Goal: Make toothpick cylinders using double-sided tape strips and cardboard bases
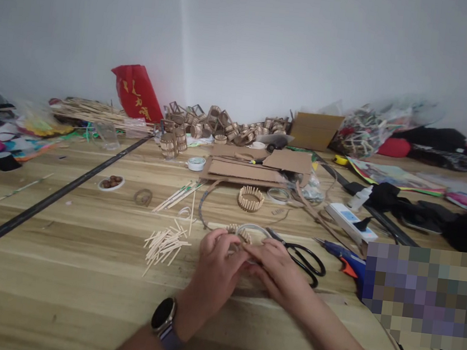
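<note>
Low over the table's middle, my left hand [219, 260] and my right hand [279, 270] meet with bent fingers around a small ring of short wooden sticks [233, 229]. Most of that ring is hidden behind my fingers. A pale hoop [255, 228] shows just beyond my fingertips; whether I touch it I cannot tell. Left of my hands lies a loose pile of short sticks [164, 246]. Black-handled scissors [308, 261] rest beside my right hand. Farther off stands another stick ring [251, 199], upright like a little fence.
A blue glue gun [344, 256] and a white power strip [350, 223] lie at right. Cardboard sheets [242, 171], a white tape roll [196, 163] and a dish of brown beads [111, 183] are beyond. Many stick-built pieces [222, 123] line the wall.
</note>
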A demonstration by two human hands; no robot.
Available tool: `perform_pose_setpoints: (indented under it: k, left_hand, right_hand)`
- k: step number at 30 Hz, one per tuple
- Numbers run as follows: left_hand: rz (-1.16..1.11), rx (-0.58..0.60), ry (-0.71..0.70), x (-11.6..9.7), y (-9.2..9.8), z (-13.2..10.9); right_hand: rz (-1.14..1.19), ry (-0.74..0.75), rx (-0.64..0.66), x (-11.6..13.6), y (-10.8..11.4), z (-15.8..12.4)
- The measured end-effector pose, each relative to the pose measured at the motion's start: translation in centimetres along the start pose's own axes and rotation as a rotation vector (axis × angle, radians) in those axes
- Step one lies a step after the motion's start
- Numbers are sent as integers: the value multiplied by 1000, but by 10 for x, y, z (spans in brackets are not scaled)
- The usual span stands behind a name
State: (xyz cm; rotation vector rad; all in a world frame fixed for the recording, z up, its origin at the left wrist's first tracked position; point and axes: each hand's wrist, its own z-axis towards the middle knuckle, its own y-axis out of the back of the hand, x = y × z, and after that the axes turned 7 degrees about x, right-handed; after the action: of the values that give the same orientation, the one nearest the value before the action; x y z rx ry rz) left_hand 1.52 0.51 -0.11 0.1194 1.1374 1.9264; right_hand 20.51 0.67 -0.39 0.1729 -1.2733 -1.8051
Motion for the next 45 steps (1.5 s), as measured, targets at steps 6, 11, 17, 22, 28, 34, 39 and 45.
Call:
perform_pose_setpoints:
  k: [6, 11, 17, 22, 28, 34, 39, 45]
  left_hand:
    - [-79, -174, 74, 3, 10, 1]
    - [-127, 251, 59, 4, 6, 0]
    - [-63, 454, 23, 9, -10, -2]
    - [-212, 234, 160, 15, -13, -2]
    - [-272, -97, 301, 15, -12, -2]
    - [-261, -85, 237, 14, -9, 1]
    - [-291, -27, 150, 9, -4, 0]
    - [-363, -64, 158, 3, 11, 8]
  right_hand:
    - [-162, -44, -193, -5, 3, -1]
    - [-164, -197, -340, -13, 0, -2]
    - [-97, -265, -368, -16, -8, -7]
    - [-145, -214, -277, -14, -8, -7]
    - [-295, -25, -221, -1, -6, 0]
    - [-339, 93, -180, 5, -7, 3]
    - [-385, 22, -205, -2, -4, 0]
    - [-292, -45, -192, 0, 7, 2]
